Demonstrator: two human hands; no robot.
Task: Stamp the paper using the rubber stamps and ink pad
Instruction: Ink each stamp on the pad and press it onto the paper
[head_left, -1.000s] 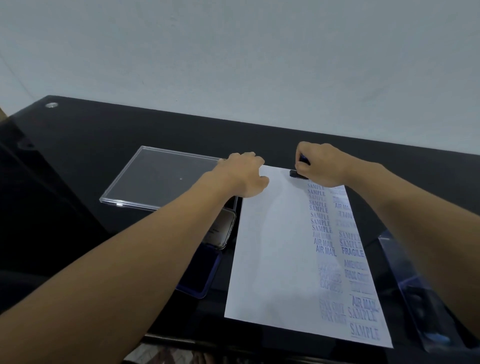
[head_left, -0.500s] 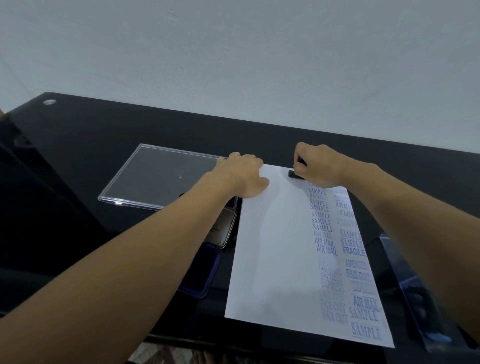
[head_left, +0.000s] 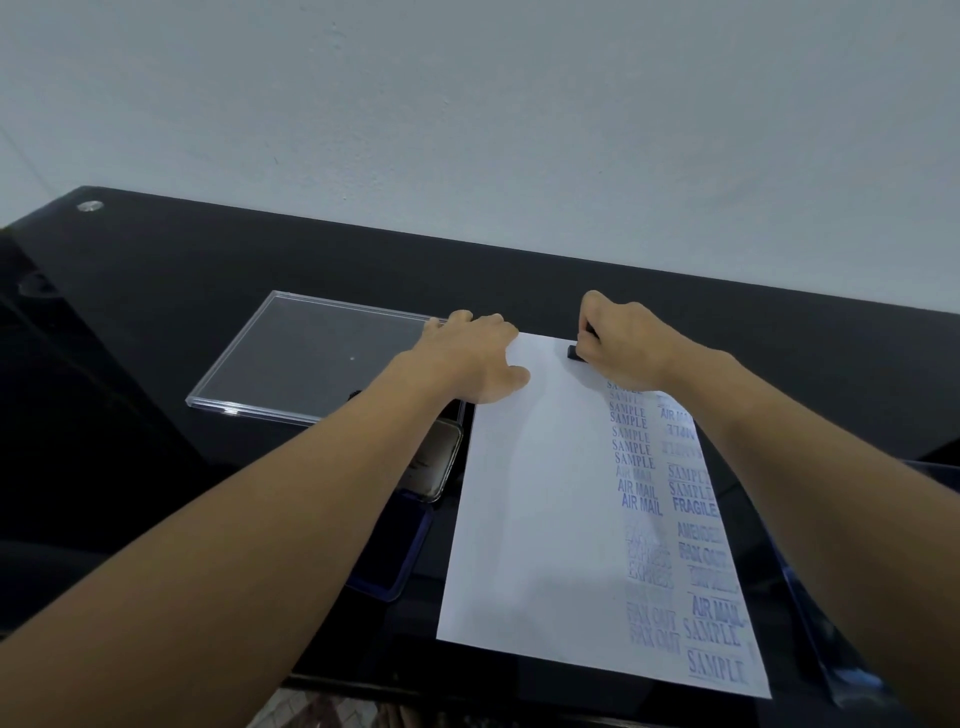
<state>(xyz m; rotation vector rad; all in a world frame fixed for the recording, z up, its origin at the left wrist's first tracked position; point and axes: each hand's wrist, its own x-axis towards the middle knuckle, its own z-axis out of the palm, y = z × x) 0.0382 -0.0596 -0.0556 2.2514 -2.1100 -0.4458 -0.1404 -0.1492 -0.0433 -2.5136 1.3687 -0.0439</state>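
Observation:
A white sheet of paper (head_left: 540, 519) lies on the black table, its right side covered with blue stamped words such as SAMPLE and AIR MAIL. My right hand (head_left: 623, 338) grips a small black rubber stamp (head_left: 574, 352) and holds it down on the paper's far edge. My left hand (head_left: 478, 358) rests on the paper's far left corner, fingers loosely bent, thumb on the sheet. The blue ink pad (head_left: 400, 545) sits open left of the paper, partly hidden under my left forearm.
A clear plastic lid (head_left: 291, 358) lies at the far left on the black glass table (head_left: 156, 270). A clear blue-tinted case (head_left: 831, 649) stands right of the paper under my right forearm. The table's front edge is just below the paper.
Both hands have stayed almost in place; the right hand still holds the stamp down at the paper's far edge. The view shifted slightly.

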